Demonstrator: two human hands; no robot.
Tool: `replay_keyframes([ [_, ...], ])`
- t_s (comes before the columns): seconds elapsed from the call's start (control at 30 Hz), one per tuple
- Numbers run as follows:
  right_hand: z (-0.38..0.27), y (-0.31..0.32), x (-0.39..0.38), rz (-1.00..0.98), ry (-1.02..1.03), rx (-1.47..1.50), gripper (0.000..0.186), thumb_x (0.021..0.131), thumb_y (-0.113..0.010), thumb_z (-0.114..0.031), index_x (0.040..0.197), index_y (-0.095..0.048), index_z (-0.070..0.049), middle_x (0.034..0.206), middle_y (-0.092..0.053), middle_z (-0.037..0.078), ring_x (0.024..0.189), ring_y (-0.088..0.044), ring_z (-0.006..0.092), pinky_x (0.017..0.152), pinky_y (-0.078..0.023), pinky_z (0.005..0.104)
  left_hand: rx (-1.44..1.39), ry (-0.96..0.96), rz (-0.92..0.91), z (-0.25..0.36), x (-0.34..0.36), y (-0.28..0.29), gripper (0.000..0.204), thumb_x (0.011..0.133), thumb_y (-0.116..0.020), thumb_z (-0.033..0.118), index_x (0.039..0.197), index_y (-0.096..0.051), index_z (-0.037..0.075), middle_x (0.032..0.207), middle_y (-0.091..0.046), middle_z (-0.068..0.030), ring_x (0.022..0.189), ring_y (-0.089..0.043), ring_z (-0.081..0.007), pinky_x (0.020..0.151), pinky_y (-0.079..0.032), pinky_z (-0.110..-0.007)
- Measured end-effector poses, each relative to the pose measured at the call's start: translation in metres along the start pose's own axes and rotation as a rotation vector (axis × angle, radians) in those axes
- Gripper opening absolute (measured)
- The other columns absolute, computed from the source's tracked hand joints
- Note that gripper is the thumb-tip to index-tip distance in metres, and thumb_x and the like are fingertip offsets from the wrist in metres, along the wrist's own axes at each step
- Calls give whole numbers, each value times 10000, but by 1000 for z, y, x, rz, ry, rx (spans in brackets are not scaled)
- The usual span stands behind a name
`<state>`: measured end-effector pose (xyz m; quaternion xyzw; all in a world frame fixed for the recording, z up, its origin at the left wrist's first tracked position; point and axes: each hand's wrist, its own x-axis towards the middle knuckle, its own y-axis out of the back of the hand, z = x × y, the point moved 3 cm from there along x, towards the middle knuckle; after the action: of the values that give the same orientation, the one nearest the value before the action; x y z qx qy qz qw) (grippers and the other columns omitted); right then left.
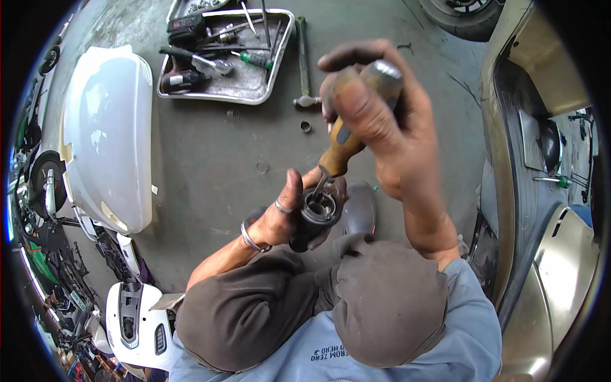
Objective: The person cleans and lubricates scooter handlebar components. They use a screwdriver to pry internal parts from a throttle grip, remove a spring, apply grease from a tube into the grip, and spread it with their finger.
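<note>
In front of my knees, my left hand [280, 219] is wrapped around a dark cylindrical metal part [310, 228], its open round end turned up. My right hand [388, 121] grips a screwdriver [345, 143] with a worn yellow and grey handle and a metal cap on its end. The screwdriver points down and to the left, and its shaft meets the rim of the cylindrical part's opening. Whether the tip presses on the rim or reaches inside cannot be made out. A small dark ring [305, 127] and a thin ring [262, 167] lie on the floor beyond my left hand.
A metal tray [254, 92] of tools stands at the far left, with a hammer [303, 63] beside it. A white body panel [111, 140] lies on the left. Gold scooter bodywork [566, 274] borders the right side. A wheel [464, 19] shows at the far right.
</note>
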<state>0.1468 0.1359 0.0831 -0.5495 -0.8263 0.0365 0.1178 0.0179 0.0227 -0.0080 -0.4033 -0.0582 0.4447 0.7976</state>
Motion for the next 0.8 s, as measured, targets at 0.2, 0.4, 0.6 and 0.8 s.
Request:
replay_keyframes([
  [0.2, 38, 12, 3, -88, -218, -147, 479, 970, -654, -376, 1247, -511, -13, 757, -591, 24, 723, -552, 76, 654, -472, 278, 279, -166, 337, 5, -5, 34, 444, 1032, -392, 443, 1083, -536, 26, 765, -570, -66, 577, -573, -144, 507, -477, -277],
  [0.4, 41, 18, -12, -119, -154, -230, 613, 939, -680, -399, 1372, -443, -35, 1104, -585, 122, 953, -611, 182, 833, -507, 345, -289, -174, 289, 5, -23, 56, 259, 1021, -420, 403, 981, -455, 149, 686, -481, -134, 540, -472, -222, 419, -412, -323],
  [0.6, 105, 44, -49, -470, -207, -984, 464, 907, -684, -383, 1225, -580, -61, 1147, -568, 148, 1053, -591, 313, 863, -532, 446, 59, -465, 445, 27, -49, 89, 683, 803, -573, 749, 1133, -370, 187, 768, -524, -132, 520, -540, -203, 406, -487, -311],
  [0.8, 190, 61, -112, -912, -166, -1327, 635, 786, -777, -245, 1340, -520, -72, 1433, -461, 171, 1368, -403, 343, 1053, -402, 470, 369, -488, 603, 35, -63, 83, 682, 733, -879, 50, 1168, -363, 153, 819, -548, -65, 641, -550, -99, 547, -468, -226],
])
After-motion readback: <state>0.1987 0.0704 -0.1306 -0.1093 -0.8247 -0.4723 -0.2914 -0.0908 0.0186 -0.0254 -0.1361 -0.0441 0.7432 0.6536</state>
